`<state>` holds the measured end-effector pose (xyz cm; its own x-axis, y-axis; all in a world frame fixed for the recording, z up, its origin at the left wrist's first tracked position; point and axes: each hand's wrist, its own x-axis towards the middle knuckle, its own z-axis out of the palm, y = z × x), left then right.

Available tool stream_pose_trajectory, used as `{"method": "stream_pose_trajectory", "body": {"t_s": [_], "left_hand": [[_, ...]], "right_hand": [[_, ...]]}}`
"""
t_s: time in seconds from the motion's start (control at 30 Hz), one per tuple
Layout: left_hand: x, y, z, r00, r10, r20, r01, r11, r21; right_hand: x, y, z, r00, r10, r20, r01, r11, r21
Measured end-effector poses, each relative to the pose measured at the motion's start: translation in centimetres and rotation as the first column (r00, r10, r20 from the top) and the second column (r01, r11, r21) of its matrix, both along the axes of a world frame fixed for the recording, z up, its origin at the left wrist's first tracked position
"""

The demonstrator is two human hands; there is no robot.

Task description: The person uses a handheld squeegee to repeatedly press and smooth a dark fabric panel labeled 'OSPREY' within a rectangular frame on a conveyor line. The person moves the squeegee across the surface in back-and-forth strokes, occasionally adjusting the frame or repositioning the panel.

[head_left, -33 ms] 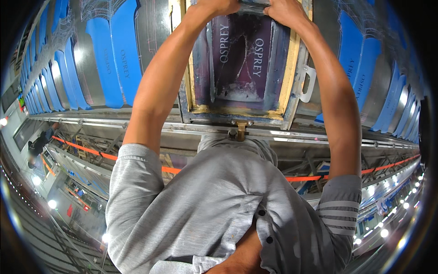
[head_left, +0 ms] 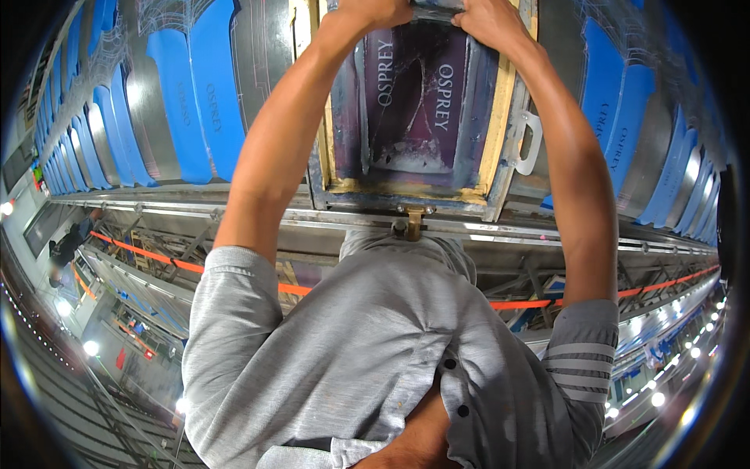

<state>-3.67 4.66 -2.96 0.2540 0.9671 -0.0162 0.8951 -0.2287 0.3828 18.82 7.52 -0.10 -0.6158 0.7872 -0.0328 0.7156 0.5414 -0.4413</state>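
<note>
While both arms reach forward:
Left hand (head_left: 373, 13): fingers clamped on squeegee (head_left: 436, 9).
Right hand (head_left: 492, 22): fingers wrapped likewise.
Squeegee: at far end of wooden screen frame (head_left: 500, 125).
Handling: likely stiff, light, ink-slick; grip both ends.

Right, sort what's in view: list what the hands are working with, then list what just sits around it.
In hand:
- left hand and right hand, both on a dark bar at the frame's far end
- wooden printing frame with purple screen

Around it:
- blue panels in rows either side
- white handle
- brass clamp
- orange strap
</note>
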Motion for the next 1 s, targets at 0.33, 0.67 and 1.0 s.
{"method": "stream_pose_trajectory", "body": {"t_s": [0.33,0.67,1.0], "left_hand": [[3.3,-27.4,0.8,0.992,0.046,0.114,-0.025,0.983,-0.183],[2.6,-16.8,2.8,0.999,-0.032,-0.040,0.025,0.985,-0.168],[1.9,-0.3,2.9,0.998,-0.026,-0.048,0.022,0.996,-0.082]], "right_hand": [[1.9,-26.9,-2.5,0.997,0.006,-0.071,-0.007,1.000,-0.012],[2.3,-16.8,-0.4,0.997,0.054,0.045,-0.054,0.998,-0.010],[1.0,-0.6,-1.0,0.998,0.023,0.062,-0.026,0.998,0.056]]}}
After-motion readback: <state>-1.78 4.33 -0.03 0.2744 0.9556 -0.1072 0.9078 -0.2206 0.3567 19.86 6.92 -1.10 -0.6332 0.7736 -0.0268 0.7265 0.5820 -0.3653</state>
